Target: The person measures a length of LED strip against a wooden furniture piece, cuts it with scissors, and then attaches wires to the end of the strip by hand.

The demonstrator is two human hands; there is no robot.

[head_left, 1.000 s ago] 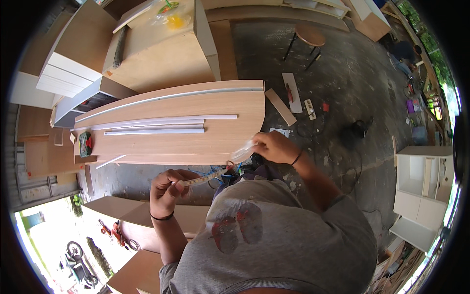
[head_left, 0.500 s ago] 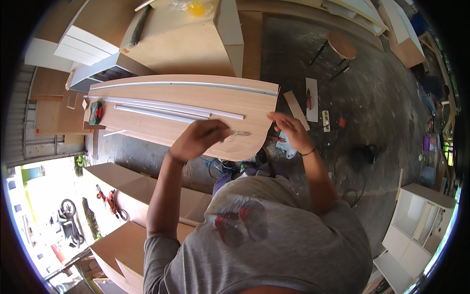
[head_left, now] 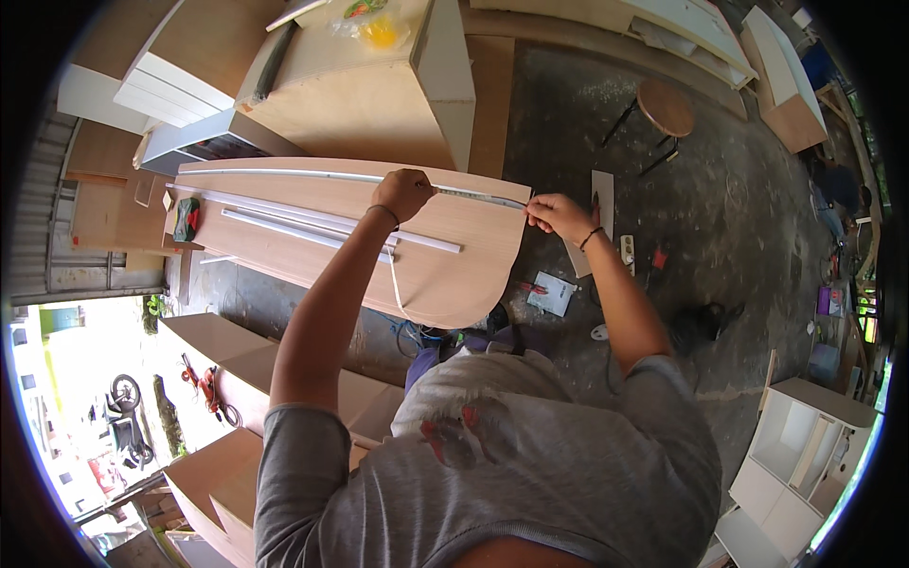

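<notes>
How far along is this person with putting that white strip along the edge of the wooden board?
Looks about midway. The white strip already lies along the far edge of the wooden board. In hand: the left hand presses on that edge while the right hand pulls the strip's end taut past the board's rounded end. Probably left: the curved end, which looks bare, and two more white strips lying loose on the board.

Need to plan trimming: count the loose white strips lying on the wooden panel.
2 loose: upper white strip and lower white strip, side by side mid-panel. Another white band runs along the far edge; more may be hidden.
</notes>
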